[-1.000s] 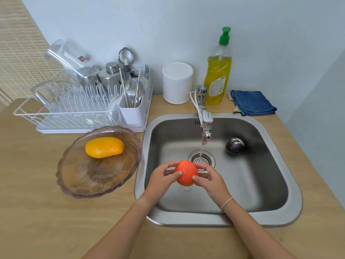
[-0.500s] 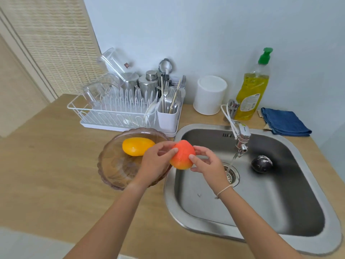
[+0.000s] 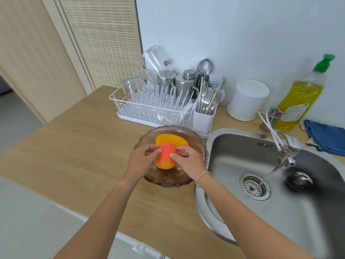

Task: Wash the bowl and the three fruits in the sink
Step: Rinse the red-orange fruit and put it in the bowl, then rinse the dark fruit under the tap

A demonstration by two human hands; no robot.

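A brown glass bowl point(image 3: 202, 146) stands on the wooden counter, left of the sink point(image 3: 214, 139). A yellow fruit point(image 3: 169, 139) lies in the bowl at its far side. My left hand point(image 3: 142, 161) and my right hand point(image 3: 188, 162) both hold an orange-red fruit point(image 3: 165, 158) over the bowl's middle, just in front of the yellow one. A dark purple fruit point(image 3: 298, 181) lies in the sink basin, right of the drain point(image 3: 254, 186). Water runs from the tap point(image 3: 285, 152) onto the drain.
A white dish rack point(image 3: 149, 107) with glasses, steel pots and cutlery stands behind the bowl. A white canister point(image 3: 247, 100), a yellow dish soap bottle point(image 3: 300, 98) and a blue cloth point(image 3: 326, 137) line the wall behind the sink. The counter's front edge runs below my forearms.
Both hands carried the orange-red fruit from under the running tap leftward, out of the sink and over the bowl. The view swung left with them.
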